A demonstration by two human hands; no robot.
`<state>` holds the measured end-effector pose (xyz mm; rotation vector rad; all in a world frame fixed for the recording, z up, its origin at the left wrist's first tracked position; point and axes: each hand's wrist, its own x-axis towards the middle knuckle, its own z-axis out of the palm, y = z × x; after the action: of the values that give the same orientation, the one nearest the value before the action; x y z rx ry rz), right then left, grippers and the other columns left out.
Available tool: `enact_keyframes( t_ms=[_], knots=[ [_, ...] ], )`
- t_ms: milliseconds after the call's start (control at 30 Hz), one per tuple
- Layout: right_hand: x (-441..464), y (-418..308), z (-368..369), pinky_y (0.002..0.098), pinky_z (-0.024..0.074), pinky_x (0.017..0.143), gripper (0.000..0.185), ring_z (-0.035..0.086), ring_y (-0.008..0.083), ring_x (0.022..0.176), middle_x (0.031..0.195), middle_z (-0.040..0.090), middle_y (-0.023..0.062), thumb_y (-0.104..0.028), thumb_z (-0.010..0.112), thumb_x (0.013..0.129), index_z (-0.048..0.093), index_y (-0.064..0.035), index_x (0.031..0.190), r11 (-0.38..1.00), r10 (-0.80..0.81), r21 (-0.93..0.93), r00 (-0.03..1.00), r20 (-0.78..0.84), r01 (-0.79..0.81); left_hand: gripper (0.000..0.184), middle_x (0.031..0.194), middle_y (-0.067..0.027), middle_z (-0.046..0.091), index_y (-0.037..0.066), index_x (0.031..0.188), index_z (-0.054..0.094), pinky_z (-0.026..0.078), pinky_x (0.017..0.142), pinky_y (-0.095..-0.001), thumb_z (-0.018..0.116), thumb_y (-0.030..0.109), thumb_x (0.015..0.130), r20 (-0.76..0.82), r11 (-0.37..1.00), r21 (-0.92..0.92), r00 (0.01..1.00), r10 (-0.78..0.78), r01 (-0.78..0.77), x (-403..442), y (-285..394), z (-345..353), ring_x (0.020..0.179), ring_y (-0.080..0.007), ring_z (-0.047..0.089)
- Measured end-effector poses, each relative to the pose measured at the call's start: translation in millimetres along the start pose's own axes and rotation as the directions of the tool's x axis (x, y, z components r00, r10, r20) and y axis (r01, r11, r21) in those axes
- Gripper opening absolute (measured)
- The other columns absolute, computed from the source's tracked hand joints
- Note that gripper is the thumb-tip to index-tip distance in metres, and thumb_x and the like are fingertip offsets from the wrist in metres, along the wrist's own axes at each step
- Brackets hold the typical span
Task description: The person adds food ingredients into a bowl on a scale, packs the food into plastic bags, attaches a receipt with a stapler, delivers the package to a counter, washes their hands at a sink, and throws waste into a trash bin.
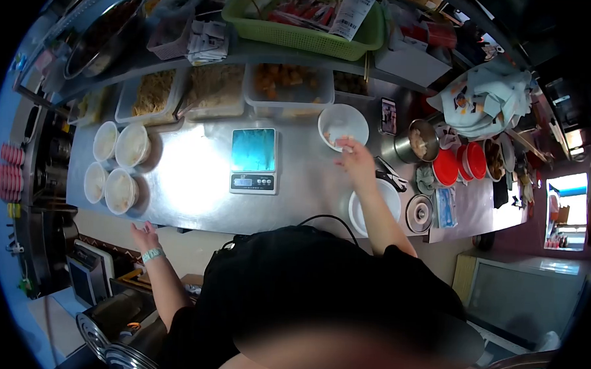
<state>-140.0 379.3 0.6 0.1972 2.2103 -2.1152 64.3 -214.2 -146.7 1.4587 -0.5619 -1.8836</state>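
Observation:
My right hand [357, 162] is at the near rim of a white bowl [352, 119], its fingertips over the edge and its thumb apart from them. A few small pale pieces of food [332, 137] lie in the bowl. Whether a small piece is between the fingers is too fine to make out. My left hand [146, 237] hangs off the table's front edge with fingers apart, holding nothing. Just beyond it stand several round tubs [121, 191] with pale contents. A digital kitchen scale [254, 160] with a bare, shiny platform sits between the hands.
Food containers [288, 105] line the back under a shelf with a green basket [302, 36]. To the right are a metal pot [399, 149], a phone [389, 116], red lids [445, 167], black-handled scissors [391, 179], a white round lid or plate [357, 213] and a metal lid [419, 214].

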Motion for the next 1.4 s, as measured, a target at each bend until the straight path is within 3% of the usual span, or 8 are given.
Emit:
enact_keyframes(
  t_ms=[167, 267, 367, 833, 1000, 1100, 1267, 1400],
  knots=[
    [-43, 42, 19, 0.0264, 0.0495, 0.075, 0.021, 0.059, 0.011, 0.078, 0.104, 0.061, 0.0034, -0.003, 0.049, 0.09, 0.063, -0.0081, 0.105, 0.999, 0.045, 0.016, 0.992, 0.117, -0.047, 0.057, 0.146, -0.0161, 0.028, 0.004, 0.139, 0.033, 0.05, 0.09, -0.0312, 0.049, 0.037, 0.095, 0.107, 0.997, -0.061, 0.993, 0.052, -0.045, 88, 15, 10, 0.122, -0.0237, 0.043],
    [-50, 50, 29, 0.0264, 0.0489, 0.081, 0.019, 0.058, 0.0085, 0.085, 0.107, 0.062, 0.0031, -0.009, 0.05, 0.092, 0.061, -0.0066, 0.108, 0.996, 0.066, -0.068, 0.994, 0.091, -0.06, 0.036, 0.101, -0.0092, 0.055, 0.003, 0.107, 0.053, 0.055, 0.072, -0.026, 0.049, 0.036, 0.094, 0.387, 0.934, 0.264, 0.913, 0.127, -0.241, 171, 10, -1, 0.091, -0.0167, 0.058],
    [-58, 56, 41, 0.0269, 0.0495, 0.079, 0.02, 0.059, 0.0092, 0.081, 0.104, 0.062, 0.0027, -0.012, 0.049, 0.094, 0.061, -0.0071, 0.109, 0.989, 0.133, -0.063, 0.991, 0.032, -0.131, 0.03, 0.096, -0.0074, 0.065, 0.005, 0.11, 0.058, 0.054, 0.07, -0.0262, 0.053, 0.029, 0.093, 0.28, 0.998, -0.051, 0.959, 0.044, -0.03, 159, 11, 4, 0.088, -0.0192, 0.062],
    [-65, 80, 137, 0.0295, 0.0496, 0.084, 0.027, 0.057, 0.0152, 0.087, 0.116, 0.059, 0.0077, -0.018, 0.046, 0.096, 0.059, -0.0043, 0.115, 0.91, 0.413, -0.08, 0.873, 0.259, -0.407, 0.034, 0.125, -0.011, 0.047, -0.003, 0.123, 0.039, 0.041, 0.102, -0.0421, 0.052, 0.009, 0.094, 0.52, 0.987, 0.151, 0.854, -0.039, -0.047, 56, 24, -16, 0.117, -0.0253, 0.048],
    [-40, 74, 190, 0.0259, 0.0493, 0.08, 0.032, 0.059, 0.0112, 0.089, 0.113, 0.062, 0.0024, -0.025, 0.051, 0.096, 0.057, -0.0096, 0.123, 0.889, 0.434, -0.383, 0.73, 0.529, -0.251, 0.02, 0.104, -0.0102, 0.054, 0.001, 0.108, 0.051, 0.051, 0.084, -0.0401, 0.054, 0.011, 0.09, 0.708, 0.931, 0.359, 0.631, -0.317, 0.065, 54, -12, -31, 0.095, -0.0239, 0.056],
    [-16, 104, 237, 0.0311, 0.0482, 0.082, 0.054, 0.056, 0.0156, 0.102, 0.126, 0.054, 0.0051, -0.031, 0.057, 0.092, 0.041, -0.0128, 0.14, 0.882, 0.456, -0.41, 0.645, 0.614, -0.233, 0.021, 0.101, -0.0056, 0.055, 0.006, 0.11, 0.053, 0.053, 0.074, -0.036, 0.055, 0.018, 0.092, 0.544, 0.853, 0.522, 0.769, -0.335, 0.003, -10, -22, 10, 0.086, -0.0178, 0.055],
    [-1, 114, 327, 0.0358, 0.0406, 0.1, 0.069, 0.05, 0.0371, 0.121, 0.129, 0.05, 0.0296, -0.03, 0.061, 0.084, 0.036, 0.0078, 0.136, 0.756, 0.35, -0.65, 0.792, 0.501, 0.078, 0.03, 0.109, -0.0039, 0.057, 0.005, 0.126, 0.049, 0.052, 0.073, -0.0285, 0.048, 0.013, 0.097, 0.658, 0.74, 0.653, 0.605, -0.449, -0.161, -32, -35, 45, 0.086, -0.0114, 0.055],
    [-3, 111, 318, 0.0389, 0.0455, 0.095, 0.059, 0.058, 0.0367, 0.109, 0.116, 0.06, 0.0256, -0.02, 0.06, 0.078, 0.046, 0.0019, 0.131, 0.68, 0.2, -0.686, 0.833, 0.515, 0.261, 0.027, 0.105, -0.0022, 0.058, 0.004, 0.122, 0.05, 0.051, 0.071, -0.0241, 0.049, 0.012, 0.096, 0.654, 0.681, 0.698, 0.586, -0.478, -0.223, -42, -42, 56, 0.084, -0.0092, 0.056]
  ],
)
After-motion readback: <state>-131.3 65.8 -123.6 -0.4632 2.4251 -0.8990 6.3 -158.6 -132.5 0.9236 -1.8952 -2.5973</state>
